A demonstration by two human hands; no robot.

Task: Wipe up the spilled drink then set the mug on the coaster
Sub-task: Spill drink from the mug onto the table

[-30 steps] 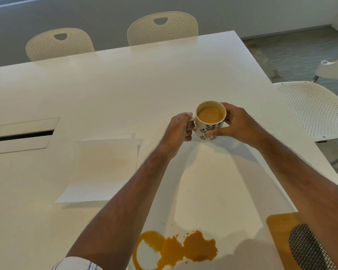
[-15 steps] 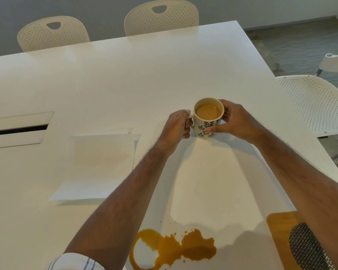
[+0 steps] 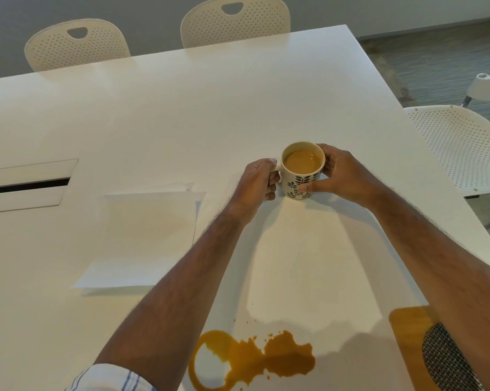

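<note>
A cream mug (image 3: pixel 301 179) with dark leaf prints, full of tan drink, stands on the white table (image 3: pixel 181 108) right of centre. My left hand (image 3: pixel 259 182) grips its handle and my right hand (image 3: pixel 339 173) wraps its far and right side. An orange-brown spill (image 3: pixel 255 359) with a ring mark lies near the front edge. A wooden coaster (image 3: pixel 407 334) with a dark woven insert (image 3: pixel 444 359) sits at the front right, partly under my right forearm. White paper towels (image 3: pixel 145 238) lie flat to the left.
A cable slot (image 3: pixel 26 184) is set in the table at the far left. Two perforated chairs (image 3: pixel 235 21) stand behind the far edge. Another chair (image 3: pixel 461 148) is at the right side, beyond the table's right edge.
Both hands and the mug stay together at the same spot on the table. Only the view has shifted slightly.
</note>
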